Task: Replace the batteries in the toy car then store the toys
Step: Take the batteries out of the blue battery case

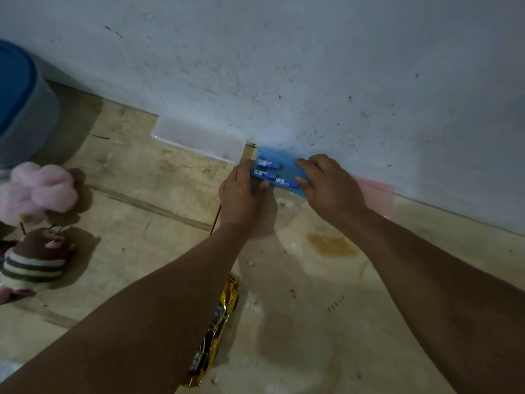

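At the foot of the wall, where it meets the floor, the left hand and the right hand are closing in on a blue tray from either side, the left fingers lying along its near left edge and the right thumb and fingers curling over its right end; whether either hand is truly gripping it cannot be told. The tray is looking like thin blue plastic, rectangular, sitting tight against the wall with no gap behind it. On it 3 batteries are lying roughly parallel, small cylinders in blue and white wrapping; their printing is too blurred to read. Just left of the tray, a clear plastic box is standing against the wall, frosted and straight-edged. Behind the right hand a pale pink sheet is leaning flat at the wall's base. Open floor is stretching toward the camera between the forearms, stained and gritty, looking like worn board. Under the left forearm the toy car is lying, shiny gold and creased with reflections, well apart from the tray. Far left, a fluffy pink plush is sitting above a brown striped plush, and a blue-lidded tub is standing near the wall.
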